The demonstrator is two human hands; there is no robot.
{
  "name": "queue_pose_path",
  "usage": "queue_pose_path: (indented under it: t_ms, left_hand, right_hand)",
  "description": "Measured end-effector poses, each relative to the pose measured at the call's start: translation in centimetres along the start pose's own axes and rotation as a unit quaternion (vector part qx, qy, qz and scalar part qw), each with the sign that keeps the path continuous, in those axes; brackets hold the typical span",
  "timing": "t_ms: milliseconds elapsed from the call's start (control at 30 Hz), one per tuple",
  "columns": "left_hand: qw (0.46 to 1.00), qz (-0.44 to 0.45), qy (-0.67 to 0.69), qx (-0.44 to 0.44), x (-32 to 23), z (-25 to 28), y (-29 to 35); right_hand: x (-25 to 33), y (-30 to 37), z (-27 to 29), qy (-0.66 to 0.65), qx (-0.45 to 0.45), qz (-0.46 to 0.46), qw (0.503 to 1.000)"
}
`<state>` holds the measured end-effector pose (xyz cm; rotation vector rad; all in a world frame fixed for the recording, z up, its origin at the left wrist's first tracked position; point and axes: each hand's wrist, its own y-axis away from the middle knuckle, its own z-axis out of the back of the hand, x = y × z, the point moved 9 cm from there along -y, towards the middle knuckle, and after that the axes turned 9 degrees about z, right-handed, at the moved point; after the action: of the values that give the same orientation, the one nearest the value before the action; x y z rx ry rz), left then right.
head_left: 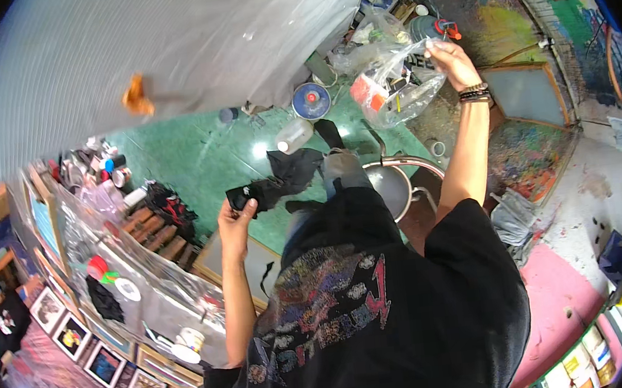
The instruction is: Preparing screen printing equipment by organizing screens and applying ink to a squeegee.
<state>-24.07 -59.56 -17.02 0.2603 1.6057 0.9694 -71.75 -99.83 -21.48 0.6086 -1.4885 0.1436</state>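
My right hand (454, 65) is raised at the upper right, its fingers closed on the top edge of a clear plastic bag (408, 104). Through the film an orange-red and white item and some dark pieces show; their kinds are unclear. Lower and to the left, my left hand (236, 221) pinches a small black, folded-looking item (242, 197) with the thumb on top. Behind it spreads a crumpled black cloth (295, 169); whether the two are joined I cannot tell.
A round metal-framed stool (390, 189) stands by my legs. On the green floor are a translucent bottle (295, 136) and a blue round lid (311, 101). Framed screens (532, 95) lean at the right. A cluttered bench (146, 287) runs along the left; grey sheeting (181, 41) hangs ahead.
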Motion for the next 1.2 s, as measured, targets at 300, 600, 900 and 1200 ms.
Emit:
queue_pose_path:
  t_ms: [300, 600, 900, 1200]
  left_hand:
    - [0.986, -0.095, 0.133, -0.032, 2.9, 7.9, 6.8]
    - [0.957, -0.222, 0.173, -0.075, 4.8, 18.6, 19.9]
    - [0.917, -0.237, 0.270, -0.174, 12.0, 25.3, 33.1]
    - [0.846, -0.227, 0.359, -0.323, 22.4, 31.7, 38.4]
  right_hand:
    - [17.9, 8.2, -16.6, 0.129, 0.036, 0.083, 0.988]
    - [25.5, 17.6, -33.1, 0.259, 0.066, 0.176, 0.947]
    - [26.1, 20.1, -47.5, 0.271, 0.219, 0.160, 0.923]
    - [19.6, 18.4, -72.2, 0.329, 0.459, 0.196, 0.802]
